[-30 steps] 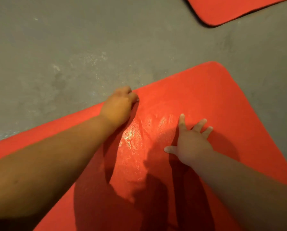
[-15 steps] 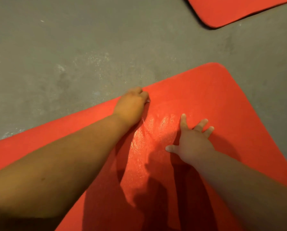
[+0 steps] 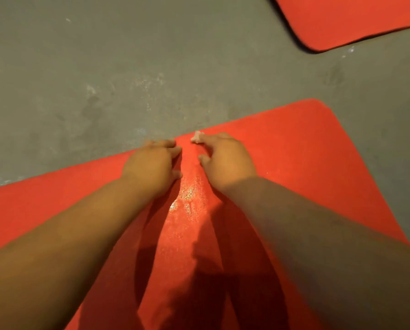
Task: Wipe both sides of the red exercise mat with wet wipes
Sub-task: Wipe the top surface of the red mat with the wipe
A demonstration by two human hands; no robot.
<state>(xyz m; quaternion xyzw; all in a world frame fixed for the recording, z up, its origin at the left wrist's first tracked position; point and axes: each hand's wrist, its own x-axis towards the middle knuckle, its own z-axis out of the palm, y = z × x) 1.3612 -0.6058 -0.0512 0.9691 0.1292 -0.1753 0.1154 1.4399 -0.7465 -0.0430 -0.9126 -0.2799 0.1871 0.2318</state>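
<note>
The red exercise mat [image 3: 282,163] lies flat on the grey floor, and a wet, shiny streak [image 3: 187,198] runs down its middle. Both my hands are at its far edge, close together. My left hand [image 3: 152,164] rests on the mat with its fingers bent down at the edge; whether it grips the edge I cannot tell. My right hand [image 3: 225,158] lies just to its right with curled fingers. A small white bit of wet wipe [image 3: 196,136] pokes out at its fingertips. Most of the wipe is hidden under that hand.
A second red mat [image 3: 347,22] lies at the top right, with a strip of bare grey concrete floor [image 3: 151,67] between it and my mat. My forearms cast dark shadows over the near part of the mat.
My right hand has lifted off its flat spot on the mat and moved up to the far edge, now with the wipe at its fingertips. My left hand slid right along that edge.
</note>
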